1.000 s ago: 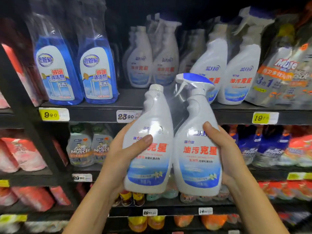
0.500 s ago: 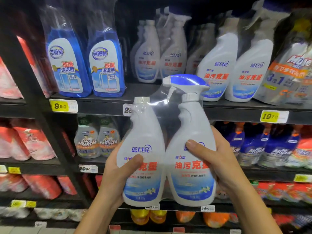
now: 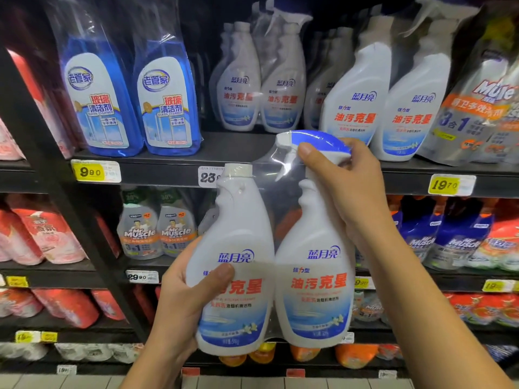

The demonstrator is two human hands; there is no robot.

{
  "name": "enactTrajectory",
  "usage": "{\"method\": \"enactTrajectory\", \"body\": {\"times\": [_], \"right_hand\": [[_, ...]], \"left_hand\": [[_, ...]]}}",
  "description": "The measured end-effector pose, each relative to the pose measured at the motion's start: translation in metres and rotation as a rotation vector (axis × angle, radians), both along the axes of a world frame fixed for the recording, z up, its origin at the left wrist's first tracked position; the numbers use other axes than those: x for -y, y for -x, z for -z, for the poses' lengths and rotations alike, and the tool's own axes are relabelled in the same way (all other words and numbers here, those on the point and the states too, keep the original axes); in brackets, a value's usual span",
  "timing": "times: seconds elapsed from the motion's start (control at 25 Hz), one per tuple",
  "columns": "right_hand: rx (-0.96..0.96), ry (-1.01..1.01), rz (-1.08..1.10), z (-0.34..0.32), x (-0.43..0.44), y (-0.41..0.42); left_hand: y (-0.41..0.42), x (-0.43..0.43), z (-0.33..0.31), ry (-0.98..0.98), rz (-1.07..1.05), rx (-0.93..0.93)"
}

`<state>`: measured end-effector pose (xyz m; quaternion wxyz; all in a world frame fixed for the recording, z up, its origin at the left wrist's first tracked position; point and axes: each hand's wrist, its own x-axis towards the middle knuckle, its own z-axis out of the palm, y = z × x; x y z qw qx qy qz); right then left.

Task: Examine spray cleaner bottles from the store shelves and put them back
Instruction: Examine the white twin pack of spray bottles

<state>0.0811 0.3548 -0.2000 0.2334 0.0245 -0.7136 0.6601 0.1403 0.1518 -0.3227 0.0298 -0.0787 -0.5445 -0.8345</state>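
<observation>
Twin-pack: two white spray bottles in clear film, upright, long axis vertical, held in front of the shelf. Left hand grips the lower body; right hand grips the trigger head. Shelf gap lies up and beyond, right hand nearer.

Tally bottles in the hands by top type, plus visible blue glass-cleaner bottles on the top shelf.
screw-cap bottle: 1
trigger-spray bottle: 1
blue glass-cleaner bottles: 2
total: 4
</observation>
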Motion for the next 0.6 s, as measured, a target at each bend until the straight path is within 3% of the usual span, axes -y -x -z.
{"method": "enactTrajectory", "body": {"times": [0.4, 0.6], "right_hand": [[0.038, -0.179, -0.204, -0.008, -0.003, -0.006], [0.028, -0.092, -0.226, -0.021, -0.005, -0.002]], "left_hand": [[0.003, 0.005, 0.006, -0.069, 0.019, 0.067], [0.004, 0.007, 0.01, -0.133, 0.004, 0.08]]}}
